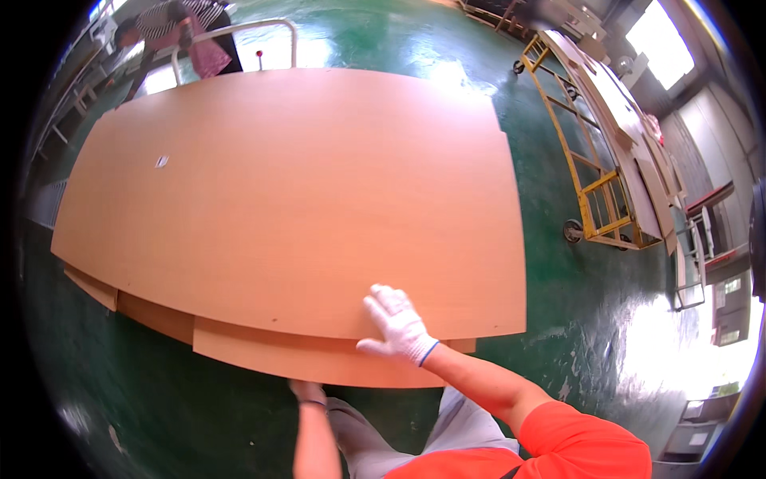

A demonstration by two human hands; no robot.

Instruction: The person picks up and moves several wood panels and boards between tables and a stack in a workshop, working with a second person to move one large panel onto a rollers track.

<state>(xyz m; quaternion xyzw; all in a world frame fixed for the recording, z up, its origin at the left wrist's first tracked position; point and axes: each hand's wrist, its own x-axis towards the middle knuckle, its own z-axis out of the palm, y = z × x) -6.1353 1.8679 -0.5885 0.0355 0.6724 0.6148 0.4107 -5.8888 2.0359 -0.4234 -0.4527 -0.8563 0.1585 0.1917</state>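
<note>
A large wood-coloured panel [303, 199] lies flat in front of me on top of a stack. Its near edge overlaps a second panel [279, 355], which juts out toward me. My right hand [395, 326], in a white knit glove with a blue cuff, rests on the top panel near its front edge, fingers stretched out and holding nothing. Down at the lower panel's near edge is my left hand [307, 391]; the board hides its fingers, so its grip does not show. A small white label [161, 161] sticks to the top panel's left part.
Beyond the far left corner, a person in a striped top [179, 28] bends beside a white tubular handle [271, 22]. To the right stands a yellow wheeled cart [594, 191] loaded with long boards [614, 88]. Shiny green floor [550, 303] surrounds the stack.
</note>
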